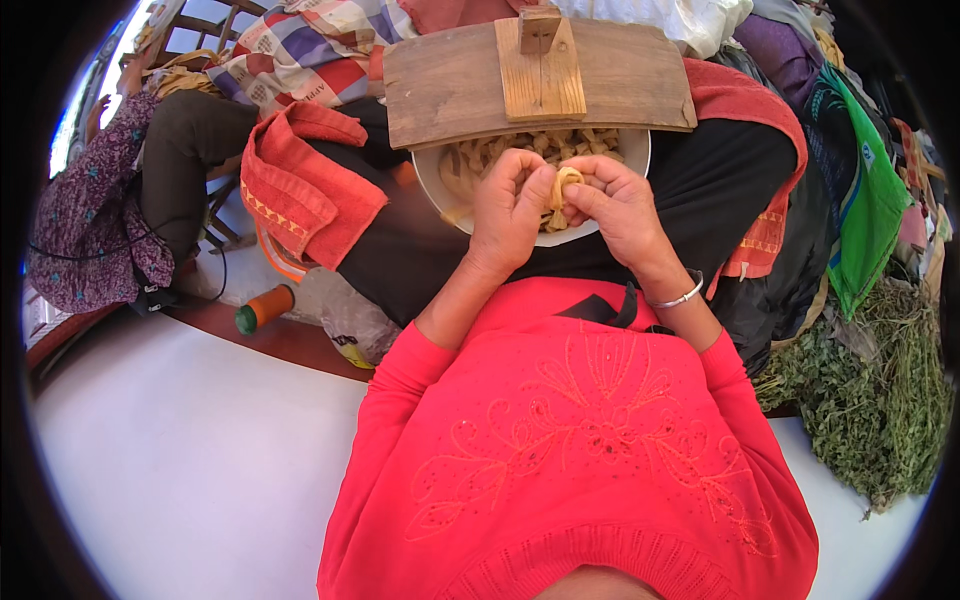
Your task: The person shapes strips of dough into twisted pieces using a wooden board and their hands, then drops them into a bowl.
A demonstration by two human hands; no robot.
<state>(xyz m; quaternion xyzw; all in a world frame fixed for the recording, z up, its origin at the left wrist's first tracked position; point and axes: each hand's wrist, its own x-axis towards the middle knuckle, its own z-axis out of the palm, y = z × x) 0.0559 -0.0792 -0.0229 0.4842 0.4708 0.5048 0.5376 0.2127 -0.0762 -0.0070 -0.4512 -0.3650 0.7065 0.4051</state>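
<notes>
Over a white bowl [430,190] in my lap, both my hands work at a pale yellow strip [558,203] bent into a loop; its material I cannot make out. The thumb and fingers of my right hand [622,208] pinch the strip. My left hand [512,212] has its fingers curled and closed at the strip's other side, its grip partly hidden. Many small tan folded pieces [480,152] lie in the bowl. Just beyond, a wooden board [440,92] rests across the bowl's far side, bearing a lighter plank and an upright block [539,30].
Red towels [315,190] lie over my legs. A green-and-orange spool [265,308] and a clear plastic bag [350,310] are at left, near another person's sleeve [85,240]. Dried green plants [870,390] and a green bag [858,190] are at right.
</notes>
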